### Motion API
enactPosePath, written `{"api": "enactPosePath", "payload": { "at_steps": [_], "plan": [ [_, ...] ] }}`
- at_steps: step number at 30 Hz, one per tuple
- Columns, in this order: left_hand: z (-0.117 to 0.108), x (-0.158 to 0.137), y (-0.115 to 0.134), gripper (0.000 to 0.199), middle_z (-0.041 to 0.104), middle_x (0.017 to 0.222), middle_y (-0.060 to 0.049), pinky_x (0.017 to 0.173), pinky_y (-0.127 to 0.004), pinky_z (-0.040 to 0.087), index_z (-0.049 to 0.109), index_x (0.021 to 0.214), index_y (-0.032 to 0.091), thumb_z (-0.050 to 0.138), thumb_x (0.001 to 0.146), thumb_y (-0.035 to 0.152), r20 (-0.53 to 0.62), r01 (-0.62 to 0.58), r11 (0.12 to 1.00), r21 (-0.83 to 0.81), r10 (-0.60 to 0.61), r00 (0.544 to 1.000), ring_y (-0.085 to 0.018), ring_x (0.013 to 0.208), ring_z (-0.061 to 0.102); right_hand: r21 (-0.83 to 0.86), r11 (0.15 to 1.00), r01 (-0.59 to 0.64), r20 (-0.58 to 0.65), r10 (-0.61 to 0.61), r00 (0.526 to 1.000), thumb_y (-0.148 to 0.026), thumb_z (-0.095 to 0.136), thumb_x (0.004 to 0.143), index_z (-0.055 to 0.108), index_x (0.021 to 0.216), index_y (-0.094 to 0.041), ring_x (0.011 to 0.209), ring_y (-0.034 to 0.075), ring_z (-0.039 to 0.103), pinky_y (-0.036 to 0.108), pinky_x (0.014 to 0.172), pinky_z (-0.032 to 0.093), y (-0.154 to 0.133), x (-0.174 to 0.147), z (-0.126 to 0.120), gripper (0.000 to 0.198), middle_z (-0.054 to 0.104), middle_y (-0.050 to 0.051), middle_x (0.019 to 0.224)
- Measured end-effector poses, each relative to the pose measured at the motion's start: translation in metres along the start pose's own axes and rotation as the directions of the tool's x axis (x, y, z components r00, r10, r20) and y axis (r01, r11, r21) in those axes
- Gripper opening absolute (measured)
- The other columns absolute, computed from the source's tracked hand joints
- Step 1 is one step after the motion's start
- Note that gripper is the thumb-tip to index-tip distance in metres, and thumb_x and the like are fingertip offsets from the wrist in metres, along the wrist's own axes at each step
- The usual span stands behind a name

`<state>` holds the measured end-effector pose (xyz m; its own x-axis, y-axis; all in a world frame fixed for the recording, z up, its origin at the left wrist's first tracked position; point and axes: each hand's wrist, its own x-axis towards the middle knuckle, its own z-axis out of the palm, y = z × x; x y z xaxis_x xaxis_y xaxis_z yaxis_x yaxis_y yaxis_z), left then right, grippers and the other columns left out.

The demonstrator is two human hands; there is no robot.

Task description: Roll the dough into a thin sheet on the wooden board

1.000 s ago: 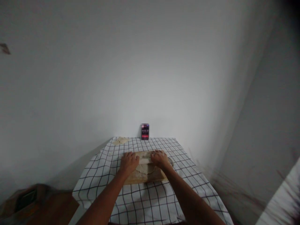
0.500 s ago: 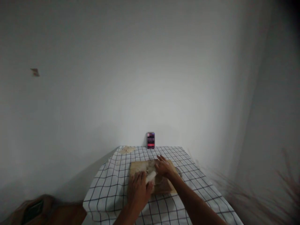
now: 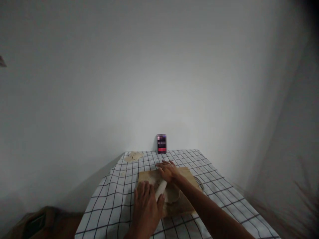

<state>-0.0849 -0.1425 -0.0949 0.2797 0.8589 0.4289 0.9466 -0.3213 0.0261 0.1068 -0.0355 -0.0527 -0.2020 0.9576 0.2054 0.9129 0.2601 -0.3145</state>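
Observation:
A pale rolling pin (image 3: 161,190) lies at a slant across a flat, thin sheet of dough (image 3: 173,195) on a wooden board (image 3: 183,207). My left hand (image 3: 147,205) rests over the pin's near end, fingers stretched forward and thumb out to the right. Over the far end lies my right hand (image 3: 167,170), its fingers extended to the left and not wrapped round the pin. Both palms hide the pin's ends. Part of the dough is covered by my hands and the pin.
A black and white checked cloth (image 3: 107,205) covers the table. Flattened dough pieces (image 3: 134,156) lie at its far left corner. A dark, pixelated upright object (image 3: 161,144) stands by the wall. Something thin and curved (image 3: 199,183) lies right of the board.
My right hand has shifted left and a little away from me, and the pin now lies at a steeper slant. More of the dough's round edge shows. The camera view has moved slightly.

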Motion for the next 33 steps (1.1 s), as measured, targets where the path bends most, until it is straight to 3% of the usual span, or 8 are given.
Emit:
{"api": "enactPosePath", "payload": {
  "at_steps": [10, 17, 20, 24, 33],
  "plan": [
    [-0.018, 0.011, 0.007, 0.059, 0.057, 0.167, -0.015, 0.122, -0.072, 0.05, 0.066, 0.156, 0.021, 0.041, 0.109, 0.045, 0.102, 0.001, 0.999, 0.033, -0.004, 0.995, -0.042, 0.158, 0.05, 0.01, 1.0, -0.009, 0.08, 0.008, 0.997, -0.04, 0.03, 0.114, 0.063, 0.157, -0.031, 0.161, 0.023, 0.043, 0.054, 0.135, 0.019, -0.013, 0.018, -0.002, 0.055, 0.058, 0.0, 0.166],
    [-0.028, 0.016, 0.006, 0.052, 0.063, 0.163, -0.013, 0.115, -0.063, 0.058, 0.068, 0.152, 0.025, 0.045, 0.109, 0.043, 0.131, 0.016, 1.0, -0.022, -0.013, 0.991, -0.039, 0.153, 0.055, -0.029, 0.999, -0.022, 0.112, 0.025, 0.993, -0.044, 0.036, 0.112, 0.067, 0.152, -0.029, 0.151, 0.025, 0.056, 0.049, 0.128, 0.034, -0.02, 0.024, -0.009, 0.053, 0.064, 0.006, 0.16],
    [-0.035, 0.018, 0.008, 0.052, 0.061, 0.165, -0.01, 0.111, -0.063, 0.06, 0.065, 0.156, 0.03, 0.042, 0.11, 0.039, 0.17, 0.027, 0.998, -0.051, -0.018, 0.985, -0.038, 0.154, 0.054, -0.038, 0.999, -0.038, 0.106, 0.042, 0.994, -0.043, 0.035, 0.112, 0.069, 0.149, -0.027, 0.15, 0.027, 0.057, 0.055, 0.129, 0.032, -0.022, 0.024, -0.008, 0.053, 0.066, 0.008, 0.158],
    [-0.042, 0.023, 0.009, 0.054, 0.057, 0.169, -0.011, 0.11, -0.063, 0.06, 0.062, 0.158, 0.027, 0.035, 0.112, 0.038, 0.238, 0.053, 0.998, -0.046, -0.04, 0.97, -0.037, 0.157, 0.05, -0.053, 0.995, -0.079, 0.097, 0.084, 0.992, -0.044, 0.035, 0.112, 0.071, 0.144, -0.026, 0.146, 0.031, 0.06, 0.065, 0.127, 0.032, -0.024, 0.028, -0.004, 0.052, 0.068, 0.013, 0.155],
    [-0.045, 0.031, 0.005, 0.054, 0.049, 0.175, -0.013, 0.114, -0.077, 0.052, 0.064, 0.155, 0.027, 0.031, 0.113, 0.038, 0.3, 0.068, 0.998, 0.013, -0.068, 0.951, -0.041, 0.163, 0.042, -0.089, 0.991, -0.097, 0.118, 0.107, 0.987, -0.045, 0.038, 0.111, 0.069, 0.144, -0.025, 0.145, 0.032, 0.061, 0.062, 0.125, 0.035, -0.033, 0.044, 0.0, 0.049, 0.07, 0.014, 0.152]
  ]
}}
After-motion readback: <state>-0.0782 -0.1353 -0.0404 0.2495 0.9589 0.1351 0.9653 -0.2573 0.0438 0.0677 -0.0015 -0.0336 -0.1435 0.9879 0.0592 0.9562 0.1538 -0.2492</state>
